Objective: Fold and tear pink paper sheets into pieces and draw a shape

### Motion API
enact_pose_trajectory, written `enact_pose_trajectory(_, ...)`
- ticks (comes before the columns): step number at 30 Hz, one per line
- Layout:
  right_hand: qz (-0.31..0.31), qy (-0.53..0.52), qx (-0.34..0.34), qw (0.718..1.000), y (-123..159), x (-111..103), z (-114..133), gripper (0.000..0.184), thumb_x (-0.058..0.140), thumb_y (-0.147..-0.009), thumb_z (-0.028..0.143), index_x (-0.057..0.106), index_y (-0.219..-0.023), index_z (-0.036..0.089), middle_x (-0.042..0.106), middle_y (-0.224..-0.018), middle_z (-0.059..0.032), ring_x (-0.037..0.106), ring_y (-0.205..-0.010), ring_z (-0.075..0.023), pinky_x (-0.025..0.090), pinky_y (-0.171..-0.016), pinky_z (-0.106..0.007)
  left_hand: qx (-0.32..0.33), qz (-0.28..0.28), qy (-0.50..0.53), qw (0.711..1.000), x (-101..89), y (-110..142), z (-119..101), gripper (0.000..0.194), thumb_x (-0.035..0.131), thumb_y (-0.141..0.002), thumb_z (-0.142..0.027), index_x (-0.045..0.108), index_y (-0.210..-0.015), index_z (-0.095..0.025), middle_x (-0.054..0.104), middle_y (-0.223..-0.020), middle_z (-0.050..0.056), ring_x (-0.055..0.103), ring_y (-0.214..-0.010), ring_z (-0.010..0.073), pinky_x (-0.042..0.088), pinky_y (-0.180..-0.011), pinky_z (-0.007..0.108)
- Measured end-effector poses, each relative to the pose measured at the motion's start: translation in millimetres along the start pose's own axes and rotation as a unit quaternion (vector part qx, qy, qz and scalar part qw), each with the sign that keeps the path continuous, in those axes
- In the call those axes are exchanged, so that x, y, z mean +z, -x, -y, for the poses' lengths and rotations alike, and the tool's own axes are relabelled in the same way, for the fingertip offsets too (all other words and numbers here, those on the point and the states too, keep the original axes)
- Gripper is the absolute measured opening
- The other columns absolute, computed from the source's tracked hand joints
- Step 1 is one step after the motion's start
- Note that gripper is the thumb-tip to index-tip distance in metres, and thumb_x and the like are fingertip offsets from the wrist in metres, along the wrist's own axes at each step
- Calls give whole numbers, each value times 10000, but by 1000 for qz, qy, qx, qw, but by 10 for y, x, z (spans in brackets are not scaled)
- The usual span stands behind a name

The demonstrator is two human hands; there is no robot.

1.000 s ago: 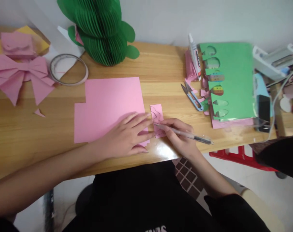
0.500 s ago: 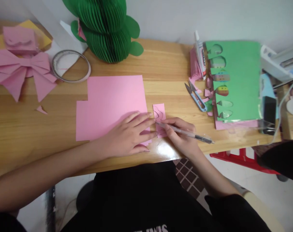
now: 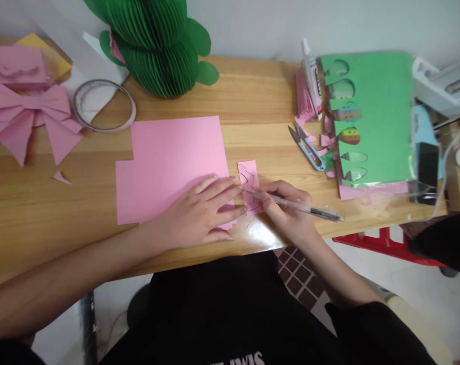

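My left hand [image 3: 199,213] lies flat with fingers stretched out on the right edge of a large pink paper sheet [image 3: 169,162], its fingertips touching a small pink paper piece [image 3: 248,177]. My right hand [image 3: 286,213] is closed on a clear pen [image 3: 302,207], whose tip rests on the small piece. Dark curved lines are drawn on that piece. Both lie on a wooden table [image 3: 253,101].
A green honeycomb paper cactus [image 3: 154,45] stands at the back. A tape ring [image 3: 104,105] and a pink paper bow [image 3: 28,116] lie left. Small scissors [image 3: 308,147], a glue tube [image 3: 312,76] and green card with cut-outs [image 3: 374,116] lie right, a phone [image 3: 427,170] beyond.
The pen tip has shifted slightly over the small pink piece, more line showing near it. My left hand keeps its place. The view has drifted a little.
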State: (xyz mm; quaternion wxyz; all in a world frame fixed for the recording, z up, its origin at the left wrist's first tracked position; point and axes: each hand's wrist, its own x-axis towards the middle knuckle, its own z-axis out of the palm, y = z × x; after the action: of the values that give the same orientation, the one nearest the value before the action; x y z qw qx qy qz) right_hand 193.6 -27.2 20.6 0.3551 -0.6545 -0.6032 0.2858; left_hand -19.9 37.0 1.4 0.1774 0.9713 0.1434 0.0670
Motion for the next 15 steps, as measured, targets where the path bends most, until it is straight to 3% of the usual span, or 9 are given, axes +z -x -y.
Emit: enact_pose_trajectory(15, 3, 36, 5, 999, 50, -78, 24, 141, 550, -797, 208, 656, -712, 168, 657, -557, 3, 570, -463, -108, 429, -463, -232, 8, -4, 6, 1000, 5, -2, 9, 513, 528, -881, -553, 587, -1284, -241, 465, -1467, 138, 360, -1388, 334, 255, -1133, 537)
